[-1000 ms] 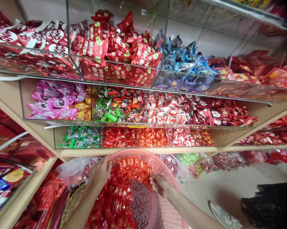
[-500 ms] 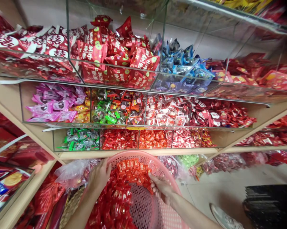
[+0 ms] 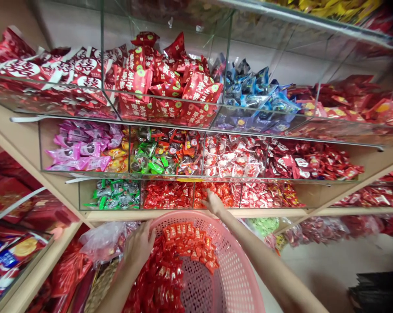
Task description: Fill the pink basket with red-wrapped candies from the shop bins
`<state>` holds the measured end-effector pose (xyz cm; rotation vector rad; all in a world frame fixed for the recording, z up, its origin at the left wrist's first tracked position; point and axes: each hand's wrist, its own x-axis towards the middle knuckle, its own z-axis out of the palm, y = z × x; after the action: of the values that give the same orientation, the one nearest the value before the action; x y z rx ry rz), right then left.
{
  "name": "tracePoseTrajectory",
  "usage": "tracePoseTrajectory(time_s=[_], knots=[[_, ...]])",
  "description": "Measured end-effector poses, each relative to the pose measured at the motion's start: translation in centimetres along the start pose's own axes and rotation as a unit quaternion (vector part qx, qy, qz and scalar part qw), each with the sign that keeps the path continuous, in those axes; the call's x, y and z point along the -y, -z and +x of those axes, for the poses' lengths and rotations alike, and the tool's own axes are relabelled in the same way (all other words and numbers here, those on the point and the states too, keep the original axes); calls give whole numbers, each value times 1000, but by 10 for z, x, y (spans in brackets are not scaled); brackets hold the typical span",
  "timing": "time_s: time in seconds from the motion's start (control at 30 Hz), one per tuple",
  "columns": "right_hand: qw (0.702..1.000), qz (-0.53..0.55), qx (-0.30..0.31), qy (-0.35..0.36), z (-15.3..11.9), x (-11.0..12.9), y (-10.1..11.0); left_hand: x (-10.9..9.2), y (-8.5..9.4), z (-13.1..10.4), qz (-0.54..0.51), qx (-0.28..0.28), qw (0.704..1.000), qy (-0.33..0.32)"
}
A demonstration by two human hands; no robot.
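A round pink plastic basket holds orange-red candies at its back and darker red candies at its left. My left hand grips the basket's left rim, fingers wrapped over the edge. At the bottom shelf, my right hand reaches over the glass front of the bin of orange-red candies. Its fingers are bent at the candies, and whether they hold one is too small to tell.
Glass bins above hold pink-wrapped sweets, red packets and blue packets. Green-wrapped candies lie in the lower left bin. A clear plastic bag sits left of the basket. Black items stand at lower right.
My right hand has moved up from the candies at the basket's right side to the bottom shelf bin. My left hand stays on the rim. The view has shifted slightly.
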<state>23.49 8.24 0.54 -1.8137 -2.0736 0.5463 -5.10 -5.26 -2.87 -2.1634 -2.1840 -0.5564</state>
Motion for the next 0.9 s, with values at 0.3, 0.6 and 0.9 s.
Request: tracePoseTrajectory(time_s=[0.3, 0.6, 0.9], knots=[[995, -81, 50, 0, 27, 13, -16, 0, -1, 0, -26, -2, 1000, 2], [981, 179, -63, 36, 16, -2, -13, 1, -2, 0, -6, 5, 1000, 3], [727, 680, 64, -62, -78, 28, 22, -1, 1, 0, 5, 8, 1000, 2]])
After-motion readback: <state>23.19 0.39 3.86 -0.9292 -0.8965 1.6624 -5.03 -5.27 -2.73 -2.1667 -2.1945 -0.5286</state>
